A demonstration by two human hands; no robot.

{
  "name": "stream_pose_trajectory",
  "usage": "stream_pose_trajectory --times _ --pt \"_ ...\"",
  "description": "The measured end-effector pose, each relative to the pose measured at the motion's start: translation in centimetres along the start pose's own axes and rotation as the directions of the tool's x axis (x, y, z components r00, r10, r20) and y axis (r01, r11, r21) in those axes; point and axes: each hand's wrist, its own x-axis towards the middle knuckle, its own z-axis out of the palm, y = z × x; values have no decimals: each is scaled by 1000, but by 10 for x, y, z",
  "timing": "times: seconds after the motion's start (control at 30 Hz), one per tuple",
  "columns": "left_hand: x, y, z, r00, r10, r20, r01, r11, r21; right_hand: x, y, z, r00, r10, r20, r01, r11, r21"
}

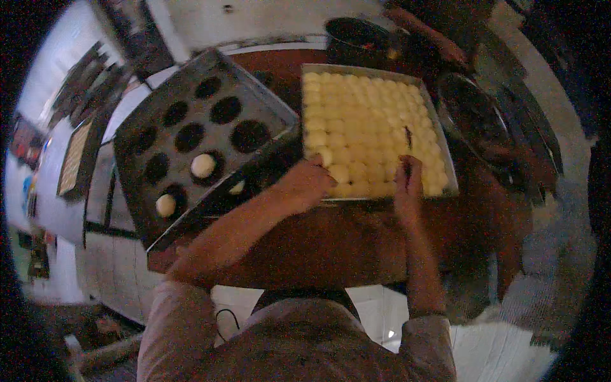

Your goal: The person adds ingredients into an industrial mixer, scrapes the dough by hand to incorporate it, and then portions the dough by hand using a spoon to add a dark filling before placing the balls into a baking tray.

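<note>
A metal tray packed with rows of pale dough balls lies on the brown table. My left hand is closed at the tray's lower-left corner, fingertips against the dough; what it may grip is hidden. My right hand grips a dark, slim tool, upright over the right part of the dough. To the left, a dark tilted baking pan with round hollows holds separate dough balls; another pale piece shows below its right edge.
Another person's arm reaches in at upper right, near a dark round pot; a further hand is beside a large oval bowl at right. A long tray of small pale pieces stands at far left.
</note>
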Motion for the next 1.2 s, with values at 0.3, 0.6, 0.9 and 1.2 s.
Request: stream_pose_trajectory --times 0.3,0.6,0.9,1.2 --pt "16 0 64 938 5 -346 27 996 89 -11 24 2 997 52 49 -42 980 -197" --pt "-36 35 -113 912 -249 -327 -171 495 -852 -18 -8 -8 998 53 28 -46 980 -194" --pt "-111 13 -92 776 -619 -118 267 494 -827 34 -21 -3 940 136 313 -176 979 104" --pt "-117 104 -70 683 -702 -202 253 487 -836 123 -21 -206 982 -90 -168 21 928 -373"
